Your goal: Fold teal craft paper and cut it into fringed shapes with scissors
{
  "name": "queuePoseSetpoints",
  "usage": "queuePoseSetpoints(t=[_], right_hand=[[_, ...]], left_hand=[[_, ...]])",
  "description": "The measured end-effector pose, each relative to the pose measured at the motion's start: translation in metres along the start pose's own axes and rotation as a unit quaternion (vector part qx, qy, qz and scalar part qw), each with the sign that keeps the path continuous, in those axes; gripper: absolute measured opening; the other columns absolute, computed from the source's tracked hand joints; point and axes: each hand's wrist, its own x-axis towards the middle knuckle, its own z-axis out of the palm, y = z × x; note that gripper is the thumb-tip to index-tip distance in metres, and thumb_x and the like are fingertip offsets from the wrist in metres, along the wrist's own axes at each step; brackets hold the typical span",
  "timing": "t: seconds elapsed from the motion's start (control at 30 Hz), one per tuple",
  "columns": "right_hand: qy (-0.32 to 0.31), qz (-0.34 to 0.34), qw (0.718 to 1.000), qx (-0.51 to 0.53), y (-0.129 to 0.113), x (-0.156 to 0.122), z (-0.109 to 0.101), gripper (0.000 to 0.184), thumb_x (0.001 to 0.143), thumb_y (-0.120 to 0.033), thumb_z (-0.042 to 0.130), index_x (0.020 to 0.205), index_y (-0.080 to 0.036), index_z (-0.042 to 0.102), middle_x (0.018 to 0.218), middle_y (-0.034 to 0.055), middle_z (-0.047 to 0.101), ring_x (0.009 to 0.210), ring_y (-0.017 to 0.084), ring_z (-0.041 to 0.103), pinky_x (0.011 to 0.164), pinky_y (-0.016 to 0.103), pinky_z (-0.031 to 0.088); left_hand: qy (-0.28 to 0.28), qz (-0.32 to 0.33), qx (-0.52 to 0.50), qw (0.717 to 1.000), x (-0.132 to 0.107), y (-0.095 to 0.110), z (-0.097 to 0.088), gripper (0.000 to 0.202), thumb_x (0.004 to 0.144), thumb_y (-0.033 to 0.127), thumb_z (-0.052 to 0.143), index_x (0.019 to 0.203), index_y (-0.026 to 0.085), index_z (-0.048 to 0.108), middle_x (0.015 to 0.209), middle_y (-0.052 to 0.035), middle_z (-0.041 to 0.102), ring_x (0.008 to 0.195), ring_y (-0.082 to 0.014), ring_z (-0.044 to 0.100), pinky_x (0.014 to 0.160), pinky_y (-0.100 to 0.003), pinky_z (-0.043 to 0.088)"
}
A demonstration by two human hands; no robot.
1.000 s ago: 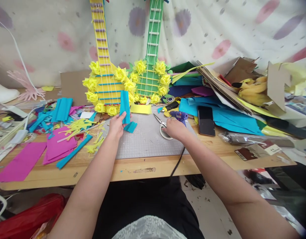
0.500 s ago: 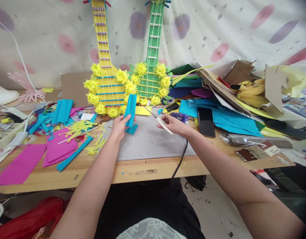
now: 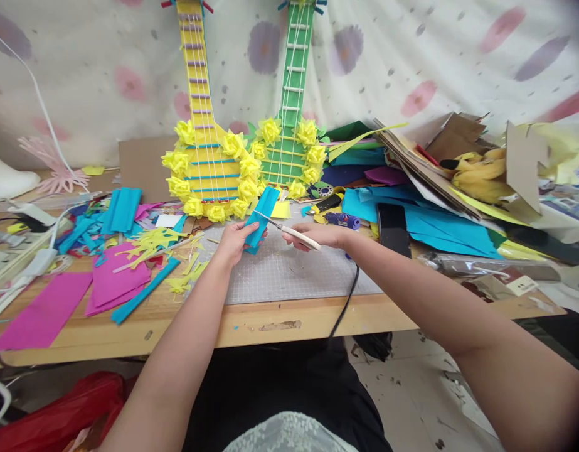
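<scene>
My left hand [image 3: 237,241] is closed on a folded strip of blue crepe paper [image 3: 264,211], which tilts up to the right above the cutting mat [image 3: 289,275]. Round the white handles of a pair of scissors [image 3: 301,238] my right hand [image 3: 317,234] is closed. The scissor blades point left and lie across the blue strip; whether the strip is between them I cannot tell. Just behind the hands stand a yellow paper guitar [image 3: 214,164] and a green one [image 3: 285,160], both edged with yellow paper flowers.
Magenta sheets [image 3: 47,307], yellow shreds and blue scraps lie at left. On the right are a purple glue gun [image 3: 343,220], a phone [image 3: 393,229], blue paper sheets [image 3: 440,229] and piled cardboard. A black cord [image 3: 344,311] hangs over the table's front edge.
The scissors have moved left, their blades now across the blue strip. My left hand has tilted the strip to the right, and its lower folded end hangs less far out.
</scene>
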Motion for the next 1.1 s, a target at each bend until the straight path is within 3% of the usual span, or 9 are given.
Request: queuePoseSetpoints(t=[0.17, 0.47, 0.83, 1.1], right_hand=[[0.003, 0.015, 1.0, 0.021, -0.002, 0.0, 0.0, 0.052, 0.072, -0.067, 0.061, 0.074, -0.015, 0.053, 0.059, -0.0024, 0.048, 0.05, 0.008, 0.043, 0.048, 0.023, 0.035], [0.01, 0.041, 0.996, 0.074, 0.018, 0.008, 0.0, 0.057, 0.065, -0.07, 0.065, 0.072, -0.014, 0.055, 0.059, -0.0024, 0.048, 0.045, 0.005, 0.043, 0.041, 0.02, 0.033], [0.026, 0.053, 0.996, 0.071, 0.021, 0.007, 0.008, 0.056, 0.062, -0.069, 0.068, 0.064, -0.016, 0.05, 0.052, -0.0048, 0.044, 0.041, 0.005, 0.04, 0.038, 0.02, 0.029], [0.034, 0.045, 0.997, 0.05, 0.024, 0.007, 0.01, 0.056, 0.063, -0.069, 0.067, 0.061, -0.016, 0.048, 0.052, -0.0043, 0.044, 0.042, 0.006, 0.041, 0.038, 0.021, 0.029]], left_hand=[[0.0, -0.031, -0.01, 0.999, -0.001, 0.003, 0.0, 0.006, 0.075, 0.011, 0.066, 0.077, 0.005, 0.068, 0.078, -0.0151, 0.072, 0.065, -0.0186, 0.069, 0.052, -0.023, 0.053], [-0.015, -0.098, -0.006, 0.995, 0.001, 0.004, 0.001, 0.008, 0.078, 0.006, 0.063, 0.071, 0.005, 0.067, 0.077, -0.0156, 0.071, 0.06, -0.0155, 0.068, 0.045, -0.018, 0.05], [-0.016, -0.132, 0.014, 0.991, 0.003, 0.002, -0.001, 0.014, 0.079, 0.005, 0.061, 0.066, 0.008, 0.066, 0.07, -0.0121, 0.07, 0.059, -0.0138, 0.067, 0.044, -0.016, 0.049], [-0.025, -0.145, 0.017, 0.989, 0.007, -0.001, -0.004, 0.006, 0.076, 0.006, 0.065, 0.071, 0.008, 0.067, 0.075, -0.0135, 0.07, 0.065, -0.0156, 0.068, 0.047, -0.017, 0.05]])
